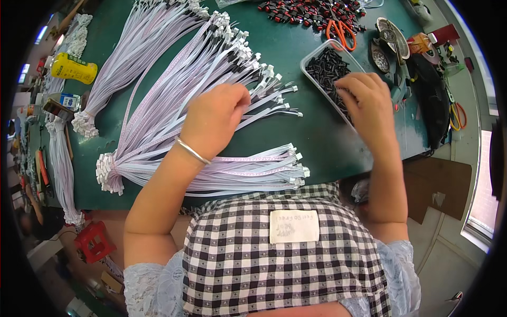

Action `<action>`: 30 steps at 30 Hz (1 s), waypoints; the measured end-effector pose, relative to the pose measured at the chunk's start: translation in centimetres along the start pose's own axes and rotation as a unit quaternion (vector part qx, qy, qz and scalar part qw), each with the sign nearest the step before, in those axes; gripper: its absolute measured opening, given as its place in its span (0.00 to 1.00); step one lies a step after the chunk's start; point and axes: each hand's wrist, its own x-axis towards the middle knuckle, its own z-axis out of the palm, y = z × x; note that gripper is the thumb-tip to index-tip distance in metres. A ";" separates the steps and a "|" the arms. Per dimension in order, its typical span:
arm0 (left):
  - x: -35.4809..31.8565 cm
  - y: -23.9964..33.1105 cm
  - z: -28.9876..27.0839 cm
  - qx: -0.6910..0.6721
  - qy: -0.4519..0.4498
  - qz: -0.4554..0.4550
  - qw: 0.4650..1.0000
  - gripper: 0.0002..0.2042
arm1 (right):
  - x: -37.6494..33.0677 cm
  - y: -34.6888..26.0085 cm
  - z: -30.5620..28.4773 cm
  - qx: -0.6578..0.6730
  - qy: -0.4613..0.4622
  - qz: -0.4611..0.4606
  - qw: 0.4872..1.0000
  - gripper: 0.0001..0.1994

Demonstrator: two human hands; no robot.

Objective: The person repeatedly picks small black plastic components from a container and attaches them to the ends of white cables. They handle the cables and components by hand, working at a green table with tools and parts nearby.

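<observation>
My left hand (216,113) lies over a fanned bundle of white ribbon cables (174,79), its fingers curled closed near the cables' connector ends; what they hold is hidden. My right hand (368,103) hangs over the near right side of a clear plastic box (307,71) full of short black tubes (328,67). Thumb and fingertips are drawn together there, and whatever is between them is too small to make out. A nearer group of ribbon cables (253,168), with white connectors at its right end, lies below my left hand and forearm.
Another cable bundle (129,58) lies at the far left beside a yellow bottle (74,67). Behind the box are orange-handled scissors (341,34) and a pile of red and black parts (303,13). Metal dishes (393,37) stand at the right. A red stool (95,242) is at lower left.
</observation>
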 end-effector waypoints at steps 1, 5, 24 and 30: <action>-0.3 0.2 0.0 -0.004 -0.011 -0.001 1.000 0.06 | -0.1 0.7 -0.5 -0.058 -0.020 -0.004 0.998 0.11; -1.6 2.5 -0.7 0.017 -0.016 -0.016 1.000 0.06 | -0.6 2.2 0.3 -0.128 -0.082 -0.005 0.988 0.09; -2.1 5.0 0.8 -0.111 -0.072 0.049 0.990 0.08 | 0.2 2.9 0.2 0.017 -0.050 0.018 0.998 0.05; -2.1 3.6 1.5 -0.244 -0.135 -0.075 0.957 0.07 | 0.2 2.0 0.7 0.010 -0.053 0.039 0.998 0.06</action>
